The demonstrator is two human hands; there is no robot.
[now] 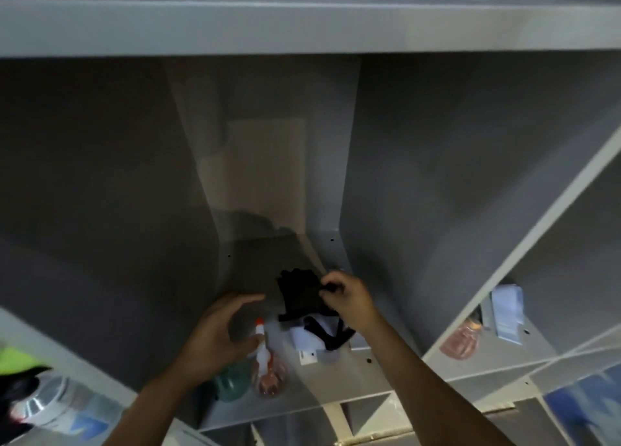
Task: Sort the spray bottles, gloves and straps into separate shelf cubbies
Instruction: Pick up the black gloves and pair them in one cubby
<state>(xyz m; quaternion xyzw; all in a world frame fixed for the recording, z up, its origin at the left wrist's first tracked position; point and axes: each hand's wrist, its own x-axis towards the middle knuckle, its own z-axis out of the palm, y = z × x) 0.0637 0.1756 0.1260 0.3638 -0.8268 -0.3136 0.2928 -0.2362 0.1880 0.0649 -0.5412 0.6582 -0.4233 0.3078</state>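
In the middle cubby [353,388], the right hand [349,299] is pinching the black glove [297,294] at its edge, fingers curled on the fabric, with the glove lying at about twelve o'clock from the black strap [331,334]. The left hand [218,331] is hovering with fingers loosely curved over the two spray bottles [265,361] at seven o'clock from the glove; whether it is touching them I cannot tell. To do this well, I judge the right hand should be lifting the glove straight up so the strap is not dragging along, and the left closing round one bottle's neck.
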